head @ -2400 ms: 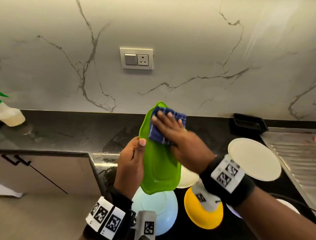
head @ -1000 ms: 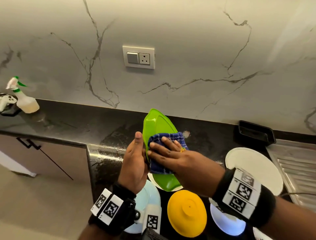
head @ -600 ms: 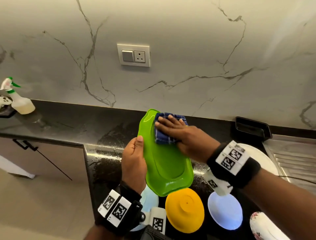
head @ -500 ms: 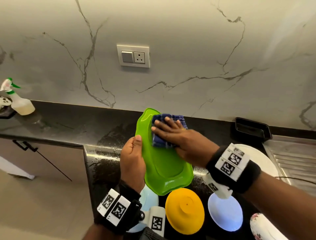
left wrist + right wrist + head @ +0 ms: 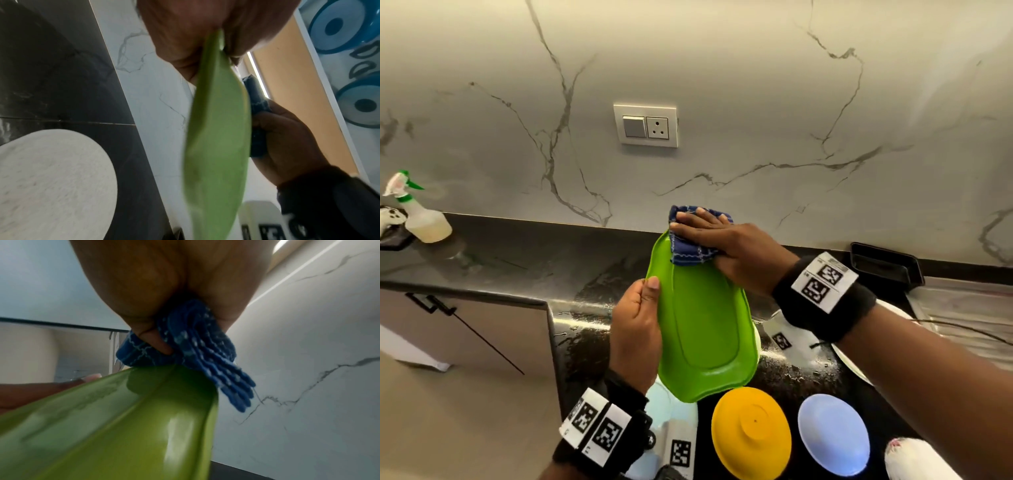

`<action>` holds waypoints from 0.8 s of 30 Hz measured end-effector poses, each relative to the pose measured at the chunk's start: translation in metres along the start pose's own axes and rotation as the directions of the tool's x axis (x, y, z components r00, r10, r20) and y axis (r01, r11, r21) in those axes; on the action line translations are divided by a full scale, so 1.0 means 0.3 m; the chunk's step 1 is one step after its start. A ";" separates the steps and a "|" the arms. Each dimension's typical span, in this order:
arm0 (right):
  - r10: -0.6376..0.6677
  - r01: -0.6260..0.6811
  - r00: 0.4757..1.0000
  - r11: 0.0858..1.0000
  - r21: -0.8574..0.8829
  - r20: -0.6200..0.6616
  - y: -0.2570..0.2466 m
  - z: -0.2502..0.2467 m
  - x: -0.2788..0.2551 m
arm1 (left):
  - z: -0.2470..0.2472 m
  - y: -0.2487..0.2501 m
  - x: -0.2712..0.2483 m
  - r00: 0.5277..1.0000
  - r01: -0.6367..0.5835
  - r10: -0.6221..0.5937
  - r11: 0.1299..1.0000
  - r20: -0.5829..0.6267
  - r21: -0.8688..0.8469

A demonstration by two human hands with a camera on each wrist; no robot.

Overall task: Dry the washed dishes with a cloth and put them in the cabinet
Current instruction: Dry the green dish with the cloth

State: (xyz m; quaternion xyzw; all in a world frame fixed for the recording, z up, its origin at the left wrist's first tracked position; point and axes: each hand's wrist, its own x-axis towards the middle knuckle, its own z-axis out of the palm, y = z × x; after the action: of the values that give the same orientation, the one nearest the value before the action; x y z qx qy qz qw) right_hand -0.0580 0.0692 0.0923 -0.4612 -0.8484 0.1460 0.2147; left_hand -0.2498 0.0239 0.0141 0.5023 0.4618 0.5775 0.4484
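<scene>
A bright green oblong plate [image 5: 705, 325] is held tilted above the black counter. My left hand [image 5: 637, 329] grips its left rim, thumb on the front face. My right hand [image 5: 719, 240] holds a folded blue checked cloth [image 5: 693, 250] against the plate's top end; the fingers lie over the cloth and the thumb tucks into its folds. In the right wrist view the cloth [image 5: 197, 356] hangs over the plate's [image 5: 115, 426] far edge. The left wrist view has the plate [image 5: 218, 146] edge-on, with the cloth [image 5: 257, 113] behind it.
On the counter [image 5: 517, 260] below lie a yellow dish [image 5: 751, 431], a pale blue plate [image 5: 834, 438], a light blue plate [image 5: 671, 407] and a white plate [image 5: 856, 366]. A spray bottle [image 5: 421, 216] stands far left, a black tray [image 5: 887, 263] and the sink drainboard [image 5: 969, 308] at right.
My right hand has slid the cloth from the plate's upper face up to its top edge. The left hand keeps its grip on the rim, and the plate is tilted a little more upright.
</scene>
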 end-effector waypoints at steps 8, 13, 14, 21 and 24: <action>0.009 -0.005 0.999 0.995 0.104 -0.040 -0.015 0.157 -0.250 | -0.077 0.005 0.059 0.991 -0.085 0.090 0.995 -0.095 0.059; 0.102 -0.080 0.988 0.981 0.175 -0.120 -0.002 0.056 -0.096 | -0.054 -0.013 0.030 0.987 -0.134 0.118 0.977 0.105 0.166; 0.122 -0.099 0.986 0.977 0.187 -0.117 -0.006 0.033 -0.063 | -0.046 -0.009 0.028 0.986 -0.142 0.125 0.977 0.114 0.158; 0.029 -0.016 0.993 0.994 0.111 -0.117 -0.005 0.086 -0.172 | -0.060 0.002 0.096 0.992 -0.067 0.066 0.998 -0.111 -0.005; 0.030 -0.023 0.997 0.995 0.098 -0.070 -0.006 0.153 -0.264 | -0.081 -0.020 0.103 0.994 -0.041 0.038 0.999 -0.104 -0.024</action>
State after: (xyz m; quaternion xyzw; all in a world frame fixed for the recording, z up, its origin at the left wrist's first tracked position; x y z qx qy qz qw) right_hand -0.0439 -0.0010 0.0352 -0.4663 -0.8260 0.1733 0.2652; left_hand -0.2766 0.0533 0.0117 0.4749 0.4666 0.6175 0.4188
